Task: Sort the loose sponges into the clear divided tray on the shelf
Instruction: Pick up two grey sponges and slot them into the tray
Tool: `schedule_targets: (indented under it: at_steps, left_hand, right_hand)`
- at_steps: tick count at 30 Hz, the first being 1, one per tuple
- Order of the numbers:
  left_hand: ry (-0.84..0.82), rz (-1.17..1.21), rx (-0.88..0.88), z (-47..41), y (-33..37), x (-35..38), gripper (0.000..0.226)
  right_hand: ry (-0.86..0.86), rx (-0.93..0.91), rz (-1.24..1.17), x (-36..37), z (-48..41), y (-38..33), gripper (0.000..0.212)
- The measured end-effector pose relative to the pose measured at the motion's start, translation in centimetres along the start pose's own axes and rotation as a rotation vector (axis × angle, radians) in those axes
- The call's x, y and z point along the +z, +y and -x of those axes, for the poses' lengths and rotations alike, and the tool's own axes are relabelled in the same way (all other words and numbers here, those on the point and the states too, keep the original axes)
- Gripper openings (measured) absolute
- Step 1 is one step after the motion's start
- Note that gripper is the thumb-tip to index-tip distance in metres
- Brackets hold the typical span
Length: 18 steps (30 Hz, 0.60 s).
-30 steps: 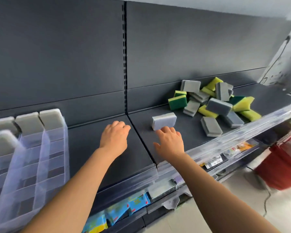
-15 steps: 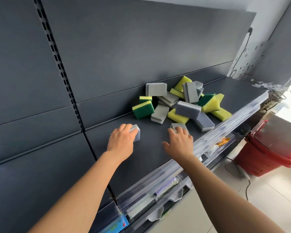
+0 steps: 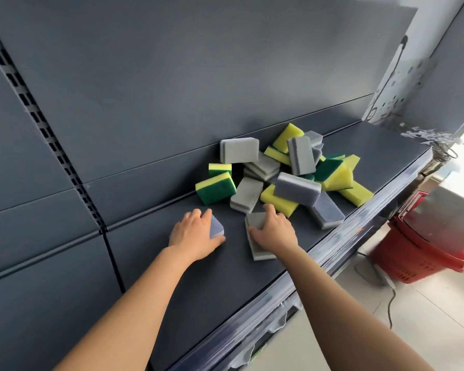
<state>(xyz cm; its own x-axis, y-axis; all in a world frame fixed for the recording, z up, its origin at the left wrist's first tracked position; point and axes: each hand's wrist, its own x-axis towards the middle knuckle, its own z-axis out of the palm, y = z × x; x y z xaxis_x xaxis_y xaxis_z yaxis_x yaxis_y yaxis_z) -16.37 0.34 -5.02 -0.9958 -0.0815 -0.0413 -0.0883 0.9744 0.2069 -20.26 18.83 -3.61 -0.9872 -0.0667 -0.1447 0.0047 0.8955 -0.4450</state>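
Fingers of my left hand (image 3: pixel 196 234) are curled over a small grey sponge (image 3: pixel 216 226), gripping it against the shelf (image 3: pixel 172 285) with the thumb along its near side; only its right end shows past my knuckles. Fingers of my right hand (image 3: pixel 275 231) are spread and pressed flat on a larger grey sponge (image 3: pixel 257 251), thumb at its left edge, not yet wrapped round it, so I count that hand as open on top of it. Both sponges lie on the dark shelf, about midway between its back wall and its clear front lip, just in front of the pile of sponges (image 3: pixel 284 170) heaped toward the back wall.

These should be very light and soft, with a rougher scouring face, so I judge they will squash rather than slip. A light pinch across the short sides, thumb against fingertips, ought to lift each one; squeezing hard would only bend it. Nothing here is fragile. The heap looks loosely stacked, and pulling one from underneath could tumble the others toward the front lip.

I cannot see the clear divided tray from here.
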Motion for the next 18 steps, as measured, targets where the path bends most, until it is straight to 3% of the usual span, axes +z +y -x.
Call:
schedule_targets:
  at_steps: [3, 6, 8, 13, 18]
  left_hand:
    - [0.004, 0.224, -0.067, 0.4, 0.4, -1.0, 0.056]
    - [0.086, 0.417, -0.173, 1.8, 0.7, -1.8, 0.034]
    - [0.161, 0.521, -0.263, 3.0, 0.8, -2.1, 0.024]
    - [0.206, 0.819, -0.454, 6.6, 0.2, -3.2, 0.059]
    - [0.350, 1.031, -0.578, 10.6, -1.5, -4.5, 0.036]
  right_hand:
    - [-0.114, 0.009, -0.042, -0.2, -0.9, -0.4, 0.076]
    - [-0.249, -0.012, -0.104, 0.1, -0.9, -0.8, 0.079]
    - [-0.250, -0.085, -0.191, 0.4, -0.4, -1.3, 0.077]
    - [-0.074, -0.238, -0.389, 0.8, 1.8, -2.9, 0.044]
    - [-0.117, -0.360, -0.537, 1.2, 4.6, -5.4, 0.032]
